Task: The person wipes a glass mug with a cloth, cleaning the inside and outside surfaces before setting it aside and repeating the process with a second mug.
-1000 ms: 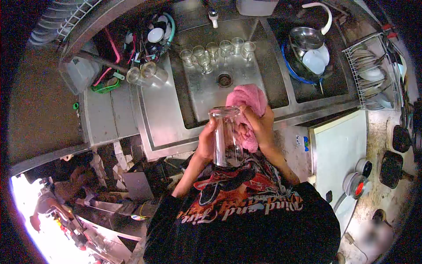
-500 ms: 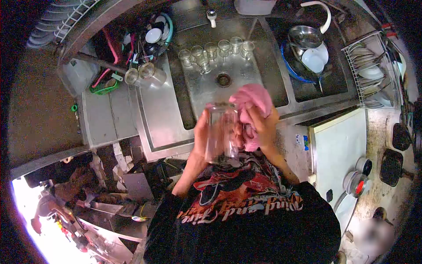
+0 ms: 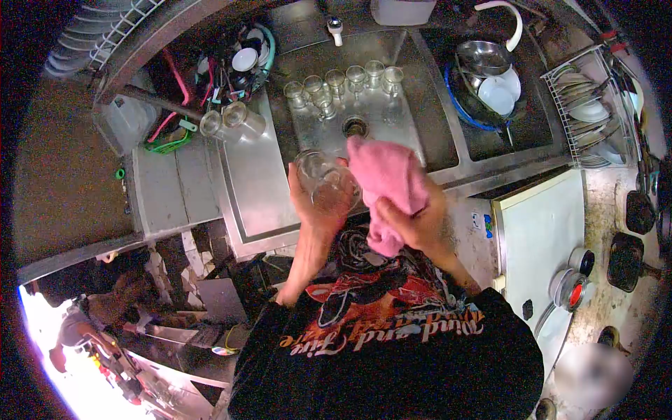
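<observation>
My left hand (image 3: 311, 210) grips a clear drinking glass (image 3: 324, 182), tilted so that its mouth points up and away over the front edge of the steel sink (image 3: 378, 133). My right hand (image 3: 416, 220) clutches a pink cloth (image 3: 387, 183) right beside the glass, the cloth draped over the fingers. Hands and glass are close in front of my chest. Several more clear glasses (image 3: 343, 82) stand in a row at the back of the sink basin.
Two glasses (image 3: 231, 120) lie on the left drainboard near a green basket (image 3: 164, 140). A second basin at right holds a steel bowl (image 3: 486, 57) and white plates (image 3: 498, 92). A wire dish rack (image 3: 591, 112) stands far right; a white counter (image 3: 535, 238) lies below it.
My left hand has tipped the glass from upright to angled and shifted it left and up. My right hand has drawn the pink cloth away from the glass side.
</observation>
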{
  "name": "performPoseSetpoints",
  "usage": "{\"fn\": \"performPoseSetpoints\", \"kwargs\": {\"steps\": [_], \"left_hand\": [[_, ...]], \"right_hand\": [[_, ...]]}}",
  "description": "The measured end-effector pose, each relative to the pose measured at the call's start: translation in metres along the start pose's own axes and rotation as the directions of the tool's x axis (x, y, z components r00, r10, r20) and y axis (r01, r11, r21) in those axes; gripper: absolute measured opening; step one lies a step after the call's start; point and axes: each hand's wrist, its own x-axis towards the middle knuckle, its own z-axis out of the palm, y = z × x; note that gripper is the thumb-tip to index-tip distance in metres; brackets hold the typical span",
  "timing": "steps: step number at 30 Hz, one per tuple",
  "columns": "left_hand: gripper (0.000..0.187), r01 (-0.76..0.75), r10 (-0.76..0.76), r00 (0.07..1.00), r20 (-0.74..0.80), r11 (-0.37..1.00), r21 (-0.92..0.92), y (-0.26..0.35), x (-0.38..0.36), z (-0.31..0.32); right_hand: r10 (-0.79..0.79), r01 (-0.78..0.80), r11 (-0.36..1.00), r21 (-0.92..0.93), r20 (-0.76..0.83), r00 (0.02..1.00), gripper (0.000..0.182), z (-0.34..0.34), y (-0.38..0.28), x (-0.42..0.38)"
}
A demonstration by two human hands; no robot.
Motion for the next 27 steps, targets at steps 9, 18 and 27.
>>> {"fn": "performPoseSetpoints", "kwargs": {"steps": [9, 18, 27], "left_hand": [[0.078, -0.010, 0.031, 0.994, -0.100, 0.979, 0.203, 0.003, -0.016, 0.021], [0.064, -0.310, 0.350, 0.935, -0.064, 0.890, 0.335, 0.003, -0.028, 0.052], [0.050, -0.421, 0.350, 0.903, 0.248, 0.610, 0.671, 0.001, -0.018, 0.010]], "right_hand": [[0.076, -0.061, 0.997, -0.047, 0.508, 0.858, 0.059, 0.012, -0.012, 0.006], [0.430, -0.670, 0.528, 0.522, 0.516, 0.741, 0.074, -0.008, 0.000, -0.002], [0.288, -0.282, 0.958, -0.062, 0.193, 0.938, 0.051, -0.022, -0.011, -0.007]]}}
